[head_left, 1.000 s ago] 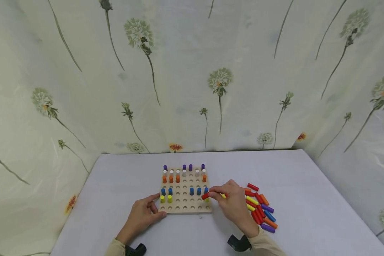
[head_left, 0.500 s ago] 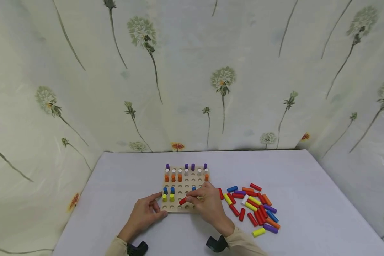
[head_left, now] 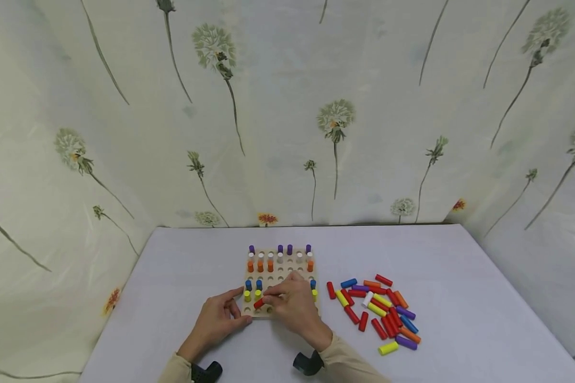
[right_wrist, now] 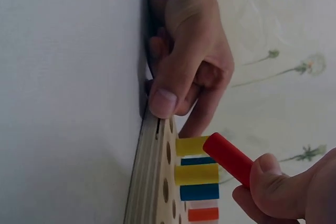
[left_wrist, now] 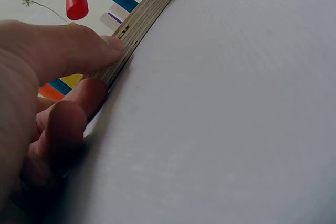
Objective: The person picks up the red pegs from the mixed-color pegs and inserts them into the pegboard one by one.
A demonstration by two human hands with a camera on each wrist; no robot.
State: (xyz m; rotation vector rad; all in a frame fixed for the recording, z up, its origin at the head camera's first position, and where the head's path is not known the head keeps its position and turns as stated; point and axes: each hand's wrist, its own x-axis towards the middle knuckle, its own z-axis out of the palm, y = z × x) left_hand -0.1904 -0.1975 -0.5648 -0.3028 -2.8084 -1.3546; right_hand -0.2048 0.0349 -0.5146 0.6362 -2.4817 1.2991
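A wooden pegboard (head_left: 294, 270) with rows of round holes lies on the table, carrying purple, white, orange, blue and yellow pegs. My left hand (head_left: 220, 318) grips its near left corner, the thumb on the front edge (left_wrist: 140, 30) and fingers along the left side. Between the thumb and fingers of my right hand (head_left: 294, 307) is a red peg (right_wrist: 231, 160), held tilted above the front left of the board. In the right wrist view the peg's free end is close to a yellow peg (right_wrist: 197, 174). My right hand hides part of the board's middle and right.
Right of the board lies a loose pile of pegs, among them red pegs (head_left: 351, 315), a white peg (head_left: 367, 300), a yellow peg (head_left: 388, 348) and a purple peg (head_left: 406, 343). A flower-print sheet (head_left: 268, 133) hangs behind the white table (head_left: 196, 250).
My right hand has carried the red peg leftward from the board's right side to above its front left. The left hand has stayed at the corner.
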